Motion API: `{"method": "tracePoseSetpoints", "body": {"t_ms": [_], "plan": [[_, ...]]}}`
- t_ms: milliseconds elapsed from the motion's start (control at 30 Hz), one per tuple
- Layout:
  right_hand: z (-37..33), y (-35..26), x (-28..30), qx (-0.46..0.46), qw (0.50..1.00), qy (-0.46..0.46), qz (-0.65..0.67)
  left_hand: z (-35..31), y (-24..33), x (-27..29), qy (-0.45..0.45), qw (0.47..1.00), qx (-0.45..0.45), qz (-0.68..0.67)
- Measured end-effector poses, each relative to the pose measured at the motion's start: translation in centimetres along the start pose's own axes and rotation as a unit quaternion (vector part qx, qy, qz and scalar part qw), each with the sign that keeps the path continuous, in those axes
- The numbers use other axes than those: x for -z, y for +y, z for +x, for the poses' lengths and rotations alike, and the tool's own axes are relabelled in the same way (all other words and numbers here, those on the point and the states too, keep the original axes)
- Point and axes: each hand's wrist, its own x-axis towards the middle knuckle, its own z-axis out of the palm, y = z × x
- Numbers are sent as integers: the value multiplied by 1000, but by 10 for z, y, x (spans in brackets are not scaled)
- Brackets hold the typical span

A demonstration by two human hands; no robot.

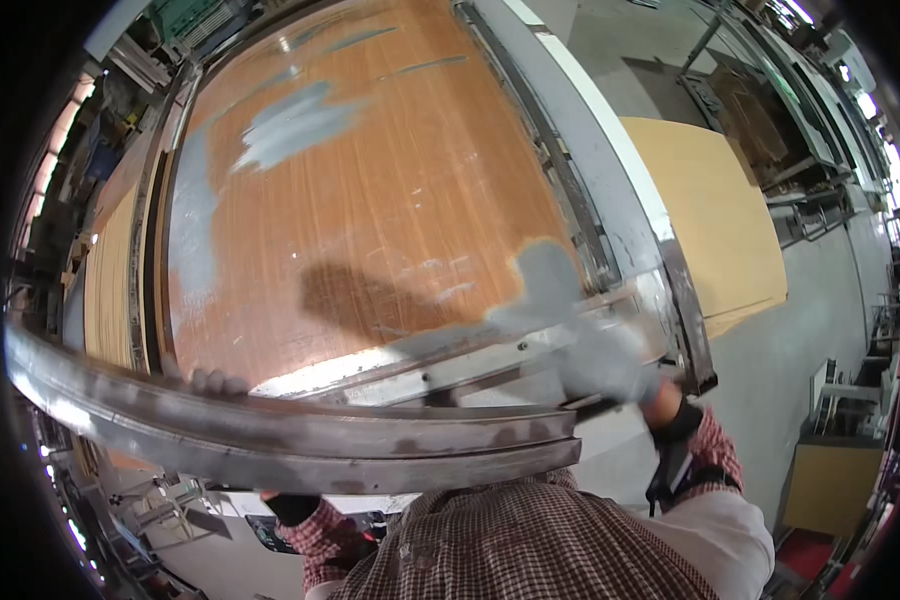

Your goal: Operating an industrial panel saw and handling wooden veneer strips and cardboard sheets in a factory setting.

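Note:
A long grey metal bar (pixel 300 440) with a stepped profile lies crosswise in front of my body, bent by the lens. My left hand (pixel 218 382) is gripping it, with gloved fingertips curled over its far edge and the rest hidden behind the bar. Past the bar's right end, my right hand (pixel 610 355) in a grey glove hovers near the front right corner of the wood-topped table (pixel 390 190). Motion smears its fingers, and I cannot see whether it holds anything. The brown tabletop has worn grey patches and a metal front rail (pixel 470 365).
A white-edged rail (pixel 610 130) runs along the table's right side. Beyond it a tan board (pixel 710 210) lies low near the grey floor (pixel 770 370). Stacked tan sheets (pixel 108 285) stand at the left. A brown box-like panel (pixel 832 485) is at the lower right.

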Motion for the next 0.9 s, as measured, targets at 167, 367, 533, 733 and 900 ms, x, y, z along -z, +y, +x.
{"method": "tracePoseSetpoints", "body": {"t_ms": [167,367,533,733,900], "plan": [[-117,-11,-101,-14,967,8,-255,162,-182,-19,72,991,-62,90],[-194,1,-146,-77,897,41,-434,112,-232,2,482,835,-112,239],[-208,-43,-164,-203,960,39,-191,68,-243,15,411,911,4,39],[-158,-88,-184,-267,880,73,-386,-13,-246,-9,240,835,369,330],[-13,-50,-211,-56,880,77,-465,-69,-230,-53,268,865,321,279]]}}
